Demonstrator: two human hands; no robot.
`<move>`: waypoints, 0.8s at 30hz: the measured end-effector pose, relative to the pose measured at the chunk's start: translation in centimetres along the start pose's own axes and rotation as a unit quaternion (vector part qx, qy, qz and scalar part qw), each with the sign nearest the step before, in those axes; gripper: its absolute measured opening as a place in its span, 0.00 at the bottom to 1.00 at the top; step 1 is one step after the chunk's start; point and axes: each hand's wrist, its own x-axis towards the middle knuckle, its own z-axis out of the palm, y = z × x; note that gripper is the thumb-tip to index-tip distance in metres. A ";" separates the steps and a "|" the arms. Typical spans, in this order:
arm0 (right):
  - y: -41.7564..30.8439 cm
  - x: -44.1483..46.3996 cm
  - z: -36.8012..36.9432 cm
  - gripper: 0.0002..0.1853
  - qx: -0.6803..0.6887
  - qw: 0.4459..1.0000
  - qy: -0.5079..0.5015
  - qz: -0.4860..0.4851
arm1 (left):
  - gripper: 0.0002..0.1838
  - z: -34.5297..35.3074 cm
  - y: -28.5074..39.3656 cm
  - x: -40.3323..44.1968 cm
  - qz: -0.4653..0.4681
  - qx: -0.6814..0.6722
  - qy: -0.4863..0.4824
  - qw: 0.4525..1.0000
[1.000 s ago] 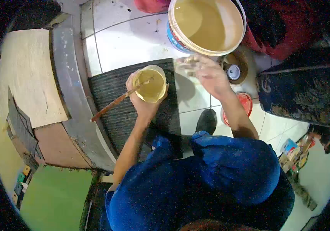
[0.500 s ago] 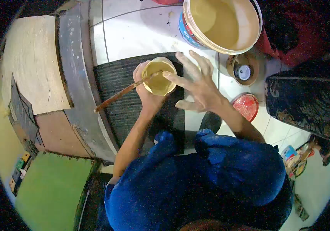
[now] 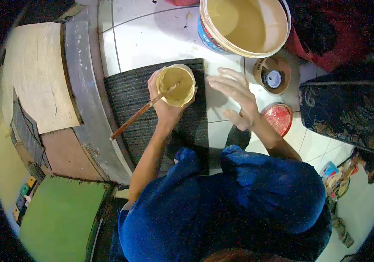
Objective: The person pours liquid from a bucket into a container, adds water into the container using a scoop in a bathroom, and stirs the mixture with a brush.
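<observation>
My left hand [image 3: 167, 111] is wrapped round a small pale cup [image 3: 177, 86] of yellowish-tan liquid, above a dark ribbed mat [image 3: 139, 83]. A brown stick [image 3: 136, 118] leans in the cup, its lower end in the liquid and its other end out over the left rim. Right of the cup, my right hand [image 3: 237, 96] hangs in the air with its fingers stretched out and nothing in them; it looks smeared with a pale substance. Beyond it stands a large white bucket [image 3: 222, 45] with similar tan liquid inside.
White floor tiles [image 3: 147, 39] surround the mat. A brown tape roll [image 3: 285, 74] with a whitish round thing inside and a red lid [image 3: 278, 120] lie at the right. Farther right is a dark patterned block [image 3: 344, 109]. Wooden boards [image 3: 38, 78] and a green panel [image 3: 62, 214] are at the left.
Half a second ago my right hand's fingers reached to the cup and the stick; now they are drawn away to the right. My left hand still holds the cup.
</observation>
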 end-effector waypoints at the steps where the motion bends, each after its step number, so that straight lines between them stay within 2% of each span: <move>1: -0.9 0.7 0.0 0.38 -0.008 1.000 -0.018 -0.003 | 0.50 0.1 -0.4 -0.2 -0.006 -0.027 0.002 1.000; 3: -2.2 2.1 0.3 0.44 -0.022 0.998 -0.050 -0.009 | 0.50 0.3 -1.7 -0.5 -0.019 -0.080 0.007 0.997; 4: -2.6 2.7 0.6 0.48 -0.028 0.998 -0.064 -0.011 | 0.50 0.3 -1.5 -0.5 -0.017 -0.078 0.006 0.997; 7: -0.5 2.5 1.3 0.52 -0.114 0.990 -0.084 -0.018 | 0.49 0.2 -0.8 0.1 0.012 -0.055 0.005 0.998; 8: 0.6 1.8 1.6 0.54 -0.111 0.991 -0.051 -0.051 | 0.48 0.3 -0.6 0.3 0.032 -0.036 0.005 0.999; 10: 1.5 0.6 1.8 0.53 -0.126 0.990 -0.028 -0.059 | 0.43 0.6 -0.2 0.8 0.064 -0.003 0.017 0.998; 13: 1.2 -0.8 1.4 0.47 -0.177 0.980 0.003 -0.094 | 0.53 0.2 1.2 0.9 0.147 0.148 0.004 0.978; 14: 1.4 -1.0 1.2 0.46 -0.196 0.975 0.008 -0.106 | 0.51 0.3 1.3 1.0 0.168 0.141 0.014 0.976; 17: 2.5 -1.8 0.4 0.43 -0.200 0.975 0.024 -0.098 | 0.47 1.1 0.6 0.5 -0.040 -0.031 0.025 0.998; 18: 2.9 -2.1 0.4 0.41 -0.191 0.977 0.029 -0.089 | 0.51 0.6 -0.4 0.3 -0.040 -0.058 -0.004 0.997; 21: 2.7 -2.8 1.1 0.34 -0.115 0.987 0.099 -0.050 | 0.53 0.2 0.0 0.6 0.019 -0.036 -0.006 0.999; 22: 1.1 -2.3 1.0 0.28 -0.140 0.983 0.119 -0.008 | 0.55 0.0 0.5 1.3 0.091 0.043 0.001 0.995; 24: 0.3 -1.2 0.7 0.26 -0.134 0.984 0.109 -0.052 | 0.55 0.1 0.4 1.7 0.089 0.004 -0.023 0.996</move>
